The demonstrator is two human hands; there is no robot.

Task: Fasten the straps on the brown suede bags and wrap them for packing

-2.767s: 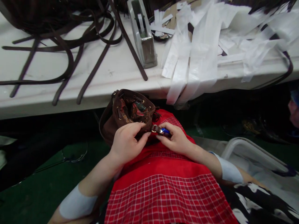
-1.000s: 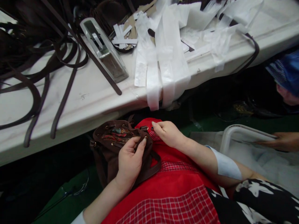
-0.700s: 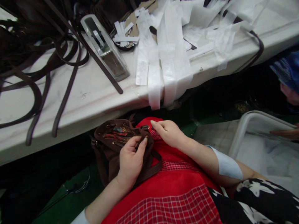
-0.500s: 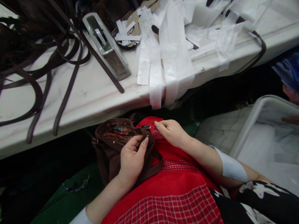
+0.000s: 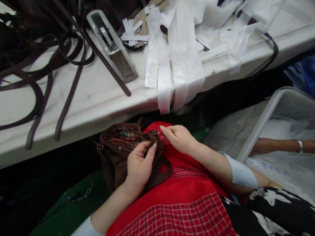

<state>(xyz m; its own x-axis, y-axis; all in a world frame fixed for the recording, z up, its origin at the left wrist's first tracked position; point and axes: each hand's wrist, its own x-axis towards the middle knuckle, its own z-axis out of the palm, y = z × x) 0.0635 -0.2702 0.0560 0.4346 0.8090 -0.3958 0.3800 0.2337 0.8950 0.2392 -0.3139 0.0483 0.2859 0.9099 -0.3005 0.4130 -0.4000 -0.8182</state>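
Note:
A dark brown drawstring handbag [image 5: 115, 164] rests on my lap, its mouth tilted up, with metal eyelets round the rim and a patterned lining inside. My left hand [image 5: 140, 160] pinches the bag's rim beside an eyelet, thumb on the outside. Just right of the bag, over the red apron [image 5: 187, 193], my right hand [image 5: 179, 139] is closed in a pinch. A tiny dark bit shows at its fingertips, too small to name. The bag's strap [image 5: 162, 173] loops below my left hand's side of the rim.
On the white-covered table [image 5: 98, 108] lie brown straps [image 5: 66, 105], a grey tape dispenser [image 5: 113, 47], paper strips [image 5: 133, 31] and white plastic strips [image 5: 182, 65]. At right, another person's arm [image 5: 275, 146] with a bracelet reaches into a plastic bin [image 5: 258, 124].
Another person's arm has come into the bin from the right, and the plastic in it has shifted. My right hand has edged slightly left; my left hand stays on the rim.

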